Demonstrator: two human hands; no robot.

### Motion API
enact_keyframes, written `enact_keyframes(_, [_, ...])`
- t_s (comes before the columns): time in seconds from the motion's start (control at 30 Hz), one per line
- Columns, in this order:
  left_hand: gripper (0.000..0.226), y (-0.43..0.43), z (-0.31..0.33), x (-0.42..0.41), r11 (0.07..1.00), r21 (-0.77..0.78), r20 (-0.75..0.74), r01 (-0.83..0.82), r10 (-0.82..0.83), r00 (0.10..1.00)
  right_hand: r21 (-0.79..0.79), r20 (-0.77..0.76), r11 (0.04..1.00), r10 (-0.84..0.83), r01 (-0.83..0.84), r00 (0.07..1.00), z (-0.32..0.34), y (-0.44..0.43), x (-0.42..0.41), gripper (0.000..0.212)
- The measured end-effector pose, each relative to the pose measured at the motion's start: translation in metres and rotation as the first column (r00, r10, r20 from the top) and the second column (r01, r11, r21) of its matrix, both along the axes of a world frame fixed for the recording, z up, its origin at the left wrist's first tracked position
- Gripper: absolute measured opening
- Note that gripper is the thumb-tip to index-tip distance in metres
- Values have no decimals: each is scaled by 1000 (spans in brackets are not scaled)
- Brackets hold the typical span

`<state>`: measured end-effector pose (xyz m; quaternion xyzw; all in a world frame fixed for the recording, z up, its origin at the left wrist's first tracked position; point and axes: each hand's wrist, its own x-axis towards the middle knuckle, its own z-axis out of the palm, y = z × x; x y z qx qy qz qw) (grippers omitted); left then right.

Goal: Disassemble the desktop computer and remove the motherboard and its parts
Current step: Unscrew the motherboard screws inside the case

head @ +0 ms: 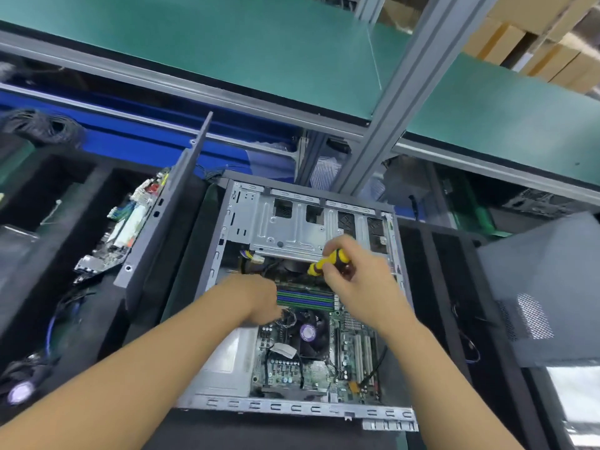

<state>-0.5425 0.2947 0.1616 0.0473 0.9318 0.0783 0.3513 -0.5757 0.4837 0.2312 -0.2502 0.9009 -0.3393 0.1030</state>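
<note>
An open desktop case (292, 407) lay flat on the bench. Its motherboard (354, 352) sat in the near right part, with a bare metal drive cage (285, 228) beyond it at the far end. Both bare hands were inside. The right hand (357, 282) gripped a yellow and black screwdriver (328, 261), its handle slanting down and left toward the gap under the cage. The left hand (259, 300) reached knuckles-up to the left end of the green and blue memory slots (305, 298), fingers curled downward. Whether they pinched anything could not be told. The slots ran left to right between the two hands, with the cooler fan (306, 331) just nearer the person. The left hand was the closer one to the fan and its wires.
</note>
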Motion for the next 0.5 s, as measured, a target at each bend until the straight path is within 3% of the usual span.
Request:
enact_keyframes(0.07, [35,-8,-4,-5,990,80,41,-117,114,993,35,36,999,26,-27,999,-22,-10,0,10])
enact_keyframes(0.17, [37,-15,-3,-20,982,146,114,-118,101,988,90,42,994,58,-62,997,-48,-22,4,8])
enact_keyframes(0.37, [17,-21,-3,-41,997,-44,223,62,-51,974,216,61,967,126,-136,990,-78,-37,2,10])
enact_keyframes(0.5, [49,-18,-12,-51,999,-26,276,38,-30,961,217,46,966,131,-138,990,-80,-36,-2,10])
